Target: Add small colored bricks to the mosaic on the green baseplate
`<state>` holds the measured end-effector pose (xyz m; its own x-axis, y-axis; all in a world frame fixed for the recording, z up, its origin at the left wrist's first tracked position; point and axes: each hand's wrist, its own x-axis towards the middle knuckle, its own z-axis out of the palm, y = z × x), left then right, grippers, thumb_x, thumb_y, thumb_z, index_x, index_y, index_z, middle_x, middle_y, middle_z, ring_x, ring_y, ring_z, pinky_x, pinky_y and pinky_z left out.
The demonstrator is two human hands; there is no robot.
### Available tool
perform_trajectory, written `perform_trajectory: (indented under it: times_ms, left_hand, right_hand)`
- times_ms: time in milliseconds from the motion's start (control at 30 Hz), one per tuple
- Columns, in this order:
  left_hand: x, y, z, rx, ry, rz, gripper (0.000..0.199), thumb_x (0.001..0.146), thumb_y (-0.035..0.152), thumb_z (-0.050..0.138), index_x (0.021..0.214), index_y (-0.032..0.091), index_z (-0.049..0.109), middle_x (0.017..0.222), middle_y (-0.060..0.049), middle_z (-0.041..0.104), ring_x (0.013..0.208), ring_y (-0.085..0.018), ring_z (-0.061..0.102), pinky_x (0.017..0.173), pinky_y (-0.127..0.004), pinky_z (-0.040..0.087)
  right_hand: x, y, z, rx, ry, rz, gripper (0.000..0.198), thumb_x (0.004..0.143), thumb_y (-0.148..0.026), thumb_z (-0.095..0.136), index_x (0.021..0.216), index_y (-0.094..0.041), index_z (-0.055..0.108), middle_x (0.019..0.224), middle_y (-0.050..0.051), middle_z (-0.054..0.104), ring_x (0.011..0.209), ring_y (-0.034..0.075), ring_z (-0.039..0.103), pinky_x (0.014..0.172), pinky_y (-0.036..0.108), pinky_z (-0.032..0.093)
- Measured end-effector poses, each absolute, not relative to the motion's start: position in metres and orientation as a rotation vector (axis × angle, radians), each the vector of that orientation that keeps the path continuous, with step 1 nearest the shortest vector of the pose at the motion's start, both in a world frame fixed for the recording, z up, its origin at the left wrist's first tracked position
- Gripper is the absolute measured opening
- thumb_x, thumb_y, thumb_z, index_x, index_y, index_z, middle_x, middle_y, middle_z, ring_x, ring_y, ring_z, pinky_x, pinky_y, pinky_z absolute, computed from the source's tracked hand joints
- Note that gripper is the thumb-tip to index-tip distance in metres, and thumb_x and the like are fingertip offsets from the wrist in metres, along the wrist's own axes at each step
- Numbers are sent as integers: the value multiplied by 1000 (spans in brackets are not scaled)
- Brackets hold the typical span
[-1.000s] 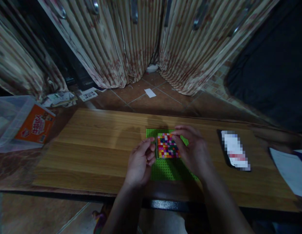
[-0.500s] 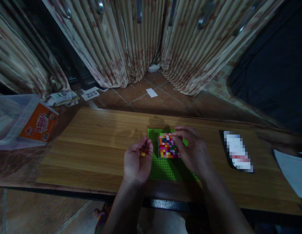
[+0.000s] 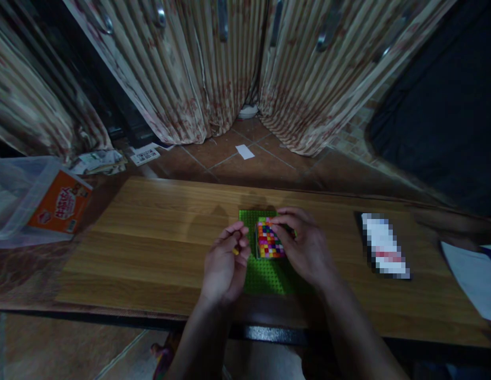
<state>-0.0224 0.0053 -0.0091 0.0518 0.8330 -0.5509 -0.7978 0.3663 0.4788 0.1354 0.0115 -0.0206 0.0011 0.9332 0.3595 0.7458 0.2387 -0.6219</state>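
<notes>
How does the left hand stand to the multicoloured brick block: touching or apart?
Apart: in the head view, a strip of green baseplate shows between the left hand and the multicoloured brick block.

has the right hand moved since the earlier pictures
Yes, slightly: the right hand has shifted left, closer to the left edge of the green baseplate.
</notes>
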Motion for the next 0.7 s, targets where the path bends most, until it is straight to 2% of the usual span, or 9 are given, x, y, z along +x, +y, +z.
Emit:
perform_trajectory:
  times_ms: [100, 233, 333, 433, 533, 700]
  left_hand:
    - [-22, 2, -8, 239, 888, 1137, 12, 80, 11, 56, 90, 11, 62, 65, 4, 51, 39, 0, 28, 34, -12, 18]
    - [-18, 0, -8, 450, 932, 1017, 20, 79, 22, 57, 96, 12, 63, 58, 6, 46, 38, -1, 21, 36, -15, 14]
    - [-14, 0, -9, 591, 1032, 978, 30, 77, 22, 55, 104, 13, 64, 55, 7, 46, 39, -3, 22, 38, -17, 17]
    - [-9, -1, -11, 704, 1096, 951, 36, 75, 20, 54, 108, 14, 66, 56, 6, 46, 43, -5, 29, 44, -19, 25]
    - [-6, -1, -14, 769, 1113, 949, 39, 74, 21, 54, 111, 15, 66, 57, 5, 48, 51, -8, 38, 51, -21, 32]
    - [-5, -1, -21, 815, 1102, 943, 40, 75, 24, 53, 112, 16, 66, 61, 3, 51, 57, -10, 44, 56, -22, 36]
  right_hand:
    - [133, 12, -22, -1545, -1787, 328, 13, 87, -24, 58, 90, -23, 71, 110, 7, 64, 106, 23, 57, 96, 42, 45]
    - [130, 12, -23, -1552, -1779, 323, 12, 87, -22, 59, 89, -22, 71, 110, 7, 64, 105, 23, 57, 95, 41, 45]
    - [129, 13, -24, -1552, -1765, 306, 11, 86, -21, 60, 89, -22, 71, 110, 7, 64, 104, 23, 57, 94, 41, 45]
    - [126, 13, -26, -1548, -1740, 283, 12, 86, -21, 59, 89, -21, 71, 110, 8, 64, 105, 24, 57, 94, 42, 46]
    - [124, 12, -27, -1561, -1713, 273, 13, 86, -21, 59, 89, -21, 71, 110, 8, 63, 106, 25, 57, 94, 42, 45]
    - [122, 12, -27, -1586, -1671, 294, 14, 84, -22, 58, 92, -21, 69, 108, 8, 65, 104, 25, 58, 93, 43, 45]
